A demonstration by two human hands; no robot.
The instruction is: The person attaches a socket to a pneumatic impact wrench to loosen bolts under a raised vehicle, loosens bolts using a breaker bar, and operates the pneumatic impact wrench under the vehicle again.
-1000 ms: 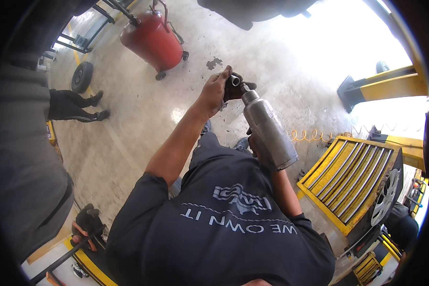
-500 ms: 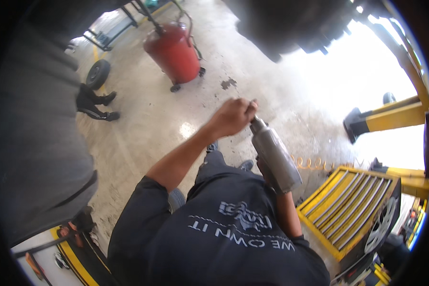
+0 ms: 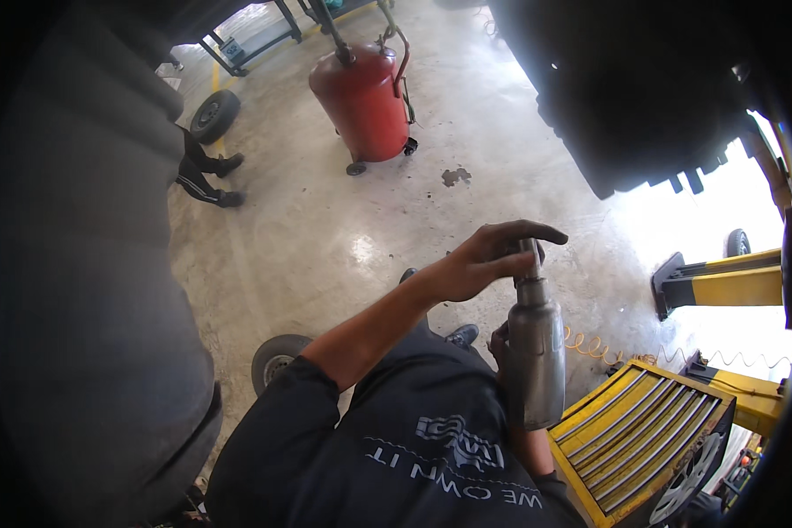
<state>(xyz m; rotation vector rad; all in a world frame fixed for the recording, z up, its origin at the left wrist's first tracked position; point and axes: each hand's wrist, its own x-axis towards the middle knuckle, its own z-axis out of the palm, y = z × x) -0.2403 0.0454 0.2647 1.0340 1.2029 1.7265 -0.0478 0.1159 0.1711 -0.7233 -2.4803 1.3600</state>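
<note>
- Just right of the middle, above the floor, I am holding up a silver impact wrench (image 3: 538,361), its nose pointing to the far side.
- At its left flank, my right hand (image 3: 499,343) is grasping the wrench; the metal body is hiding most of that hand, so I cannot tell where the trigger finger is resting.
- Around the far end, my left hand (image 3: 493,264) is gripping a metal socket (image 3: 534,258) between thumb and fingers, one finger stretching past it to the right.
- By my judgement, I am fitting or checking the socket on the nose; whether it is sitting fully home I cannot tell.
- For the next move, I am probably needing a straight push along the nose, the right hand bracing, the trigger idle.
- To the near right, a yellow tool cabinet (image 3: 651,440) is standing beside an orange coiled hose (image 3: 589,345).
</note>
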